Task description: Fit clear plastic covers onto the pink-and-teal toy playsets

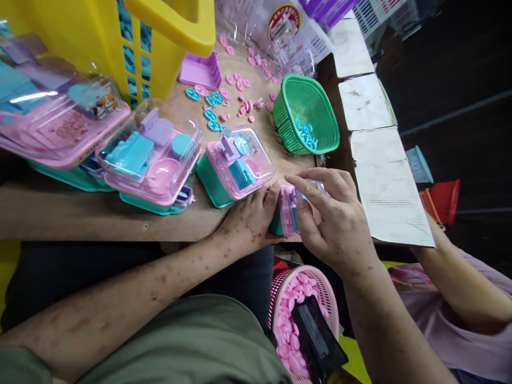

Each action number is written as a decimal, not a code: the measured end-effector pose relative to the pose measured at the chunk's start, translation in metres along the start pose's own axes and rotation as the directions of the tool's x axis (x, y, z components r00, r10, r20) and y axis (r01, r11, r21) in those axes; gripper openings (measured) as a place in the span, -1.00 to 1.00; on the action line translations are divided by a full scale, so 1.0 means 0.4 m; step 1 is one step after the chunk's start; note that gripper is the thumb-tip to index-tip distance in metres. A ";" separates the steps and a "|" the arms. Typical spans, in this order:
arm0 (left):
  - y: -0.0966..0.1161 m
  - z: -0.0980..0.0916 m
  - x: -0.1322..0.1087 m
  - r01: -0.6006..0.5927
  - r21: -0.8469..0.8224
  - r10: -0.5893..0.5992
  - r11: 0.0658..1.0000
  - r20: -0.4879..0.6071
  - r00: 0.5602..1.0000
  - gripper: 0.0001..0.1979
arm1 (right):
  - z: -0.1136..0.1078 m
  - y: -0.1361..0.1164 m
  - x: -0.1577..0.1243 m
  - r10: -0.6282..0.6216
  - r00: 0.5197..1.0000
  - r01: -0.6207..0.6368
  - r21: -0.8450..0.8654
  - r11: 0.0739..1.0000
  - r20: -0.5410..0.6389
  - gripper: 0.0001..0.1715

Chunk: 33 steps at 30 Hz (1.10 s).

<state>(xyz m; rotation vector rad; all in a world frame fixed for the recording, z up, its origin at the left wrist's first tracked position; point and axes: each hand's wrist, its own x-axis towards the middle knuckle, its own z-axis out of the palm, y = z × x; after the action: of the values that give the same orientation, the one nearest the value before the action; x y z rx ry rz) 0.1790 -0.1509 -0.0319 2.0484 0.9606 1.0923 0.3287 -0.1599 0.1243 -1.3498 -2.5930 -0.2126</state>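
Observation:
A small toy case (286, 216) with a green base, pink tray and clear lid stands at the table's front edge, partly hidden by my hands. My left hand (250, 218) holds it from the left, fingers and thumb bent against its side. Over the top, my right hand (336, 213) grips the lid area, its index finger reaching across and its thumb on the near side. Just left of them, a second toy case (240, 168) stands with its lid on. A larger case (154, 152) with blue and purple pieces lies further left.
A yellow basket (168, 24) rises at the back left. A green basket (308, 106) holds blue pieces. Loose pink pieces (240, 81) and blue pieces (215, 125) are scattered near a purple tray (202, 70). Below, a pink basket (326, 290) holds pink parts. A co-worker's arm (464, 277) is at right.

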 end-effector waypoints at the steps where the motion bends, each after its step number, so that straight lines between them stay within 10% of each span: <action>1: 0.000 0.001 -0.001 0.002 -0.002 -0.002 1.000 0.000 1.000 0.22 | 0.002 -0.003 -0.001 0.022 1.000 -0.022 0.002 1.000 -0.008 -0.34; 33: 0.010 -0.006 0.001 0.041 -0.028 -0.039 0.999 0.066 0.997 0.17 | 0.000 0.004 0.019 0.188 0.981 -0.191 0.109 0.976 0.037 -0.53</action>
<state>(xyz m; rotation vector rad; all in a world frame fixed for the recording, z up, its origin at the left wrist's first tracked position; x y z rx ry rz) 0.1784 -0.1522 -0.0277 2.0198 0.9432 1.0063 0.3257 -0.1529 0.1261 -1.5558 -2.4355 -0.0181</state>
